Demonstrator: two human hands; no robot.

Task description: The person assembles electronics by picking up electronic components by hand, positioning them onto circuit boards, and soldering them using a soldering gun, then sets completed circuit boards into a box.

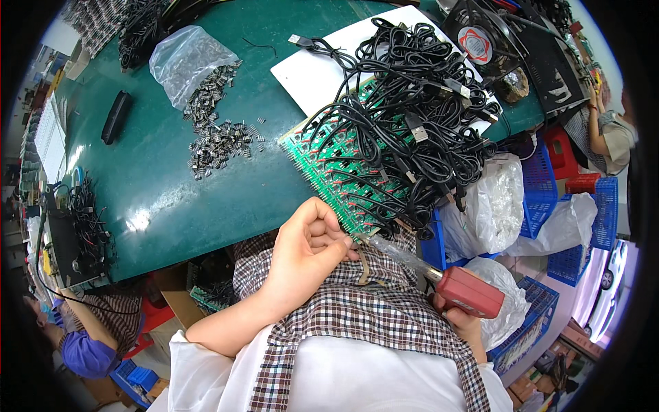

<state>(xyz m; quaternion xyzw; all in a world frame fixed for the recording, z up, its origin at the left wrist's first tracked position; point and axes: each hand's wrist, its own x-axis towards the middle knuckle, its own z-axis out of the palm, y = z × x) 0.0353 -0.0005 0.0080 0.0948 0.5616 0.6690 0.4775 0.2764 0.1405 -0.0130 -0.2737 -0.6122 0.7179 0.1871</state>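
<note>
My left hand point(305, 250) is closed, its thumb and fingertips pinched together at the near corner of a panel of green circuit boards point(336, 165). What lies between those fingertips is too small to make out. In my right hand point(461, 319) is a red-handled tool with a long metal barrel point(470, 292); its tip points left and ends close to my left fingertips, beside the boards' edge. Black USB cables point(412, 117) lie heaped over the boards, several with their red wires on them. Under the heap is a white sheet point(302, 75).
Small metal-cased connectors point(220, 141) spill from a clear plastic bag point(189, 58) on the green table point(185, 213). A black case point(117, 117) lies farther left. At right are a fan point(480, 41), blue crates point(539, 185) and plastic bags point(491, 199). People sit at both sides.
</note>
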